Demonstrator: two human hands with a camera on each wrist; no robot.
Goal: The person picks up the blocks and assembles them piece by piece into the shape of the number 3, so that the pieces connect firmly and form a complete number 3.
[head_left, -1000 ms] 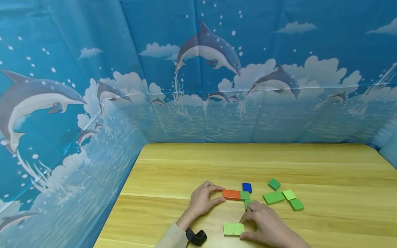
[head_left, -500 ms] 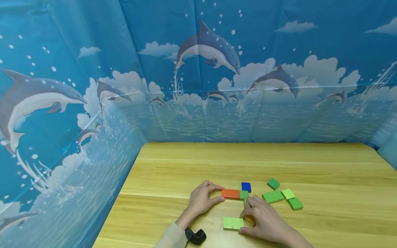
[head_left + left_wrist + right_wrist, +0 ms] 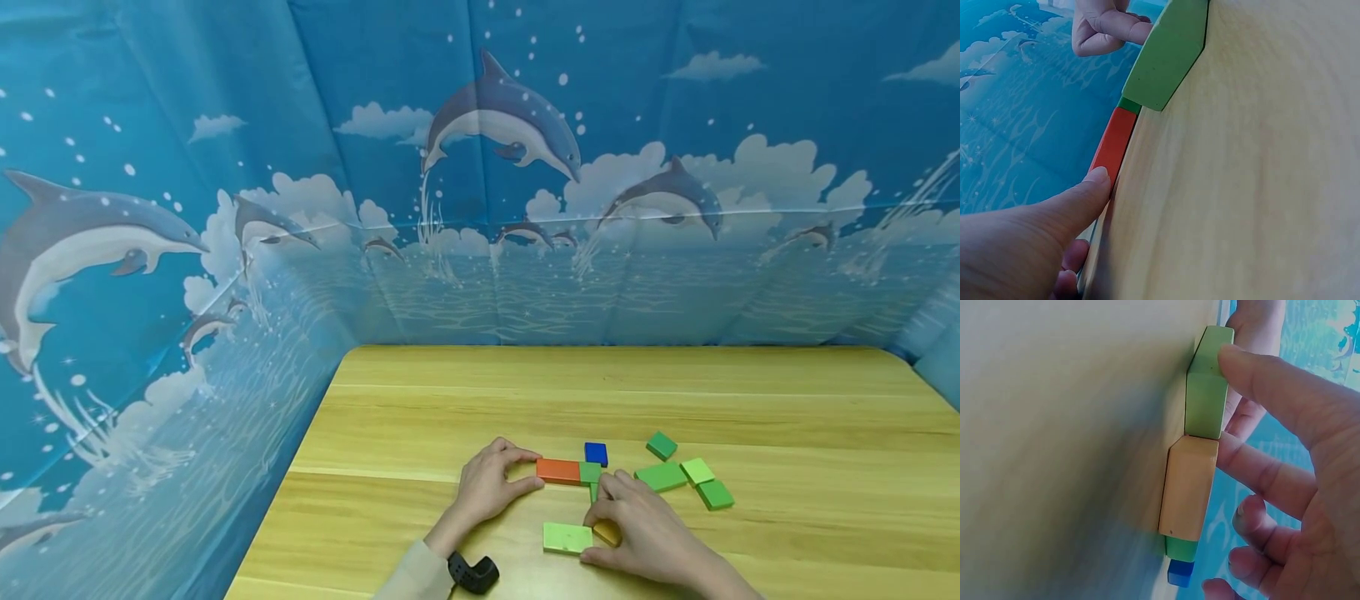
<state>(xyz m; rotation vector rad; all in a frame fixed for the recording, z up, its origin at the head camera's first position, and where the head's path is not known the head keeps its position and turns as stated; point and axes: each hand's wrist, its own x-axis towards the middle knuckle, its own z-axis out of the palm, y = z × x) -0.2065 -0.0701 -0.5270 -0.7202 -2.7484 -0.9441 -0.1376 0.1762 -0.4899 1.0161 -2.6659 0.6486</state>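
- the left hand [image 3: 486,483], lower middle of the frame, has a narrow grip, pinching the left end of the red block [image 3: 558,472].
- the right hand [image 3: 645,533], right of it in the frame, pinches the right end of the light green rectangle [image 3: 567,538], which appears flat on the surface [image 3: 420,400], at the lower middle.
- the step in hand looks like setting that rectangle against the orange block [image 3: 1188,487]; best to slide it gently, kept flat, so the edges meet square.
- light, steady pressure from the left hand should keep the red block and the small green square [image 3: 589,473] in line.
- count: one red, one orange, one blue block [image 3: 596,454].
- two light green: the rectangle and a light green square [image 3: 697,472].
- five darker green: the small green square, a covered green piece [image 3: 594,493], a green rectangle [image 3: 661,477], a tilted green square [image 3: 662,445], a lower green square [image 3: 716,495]; the right hand hides much of the covered piece, so its shape is uncertain.
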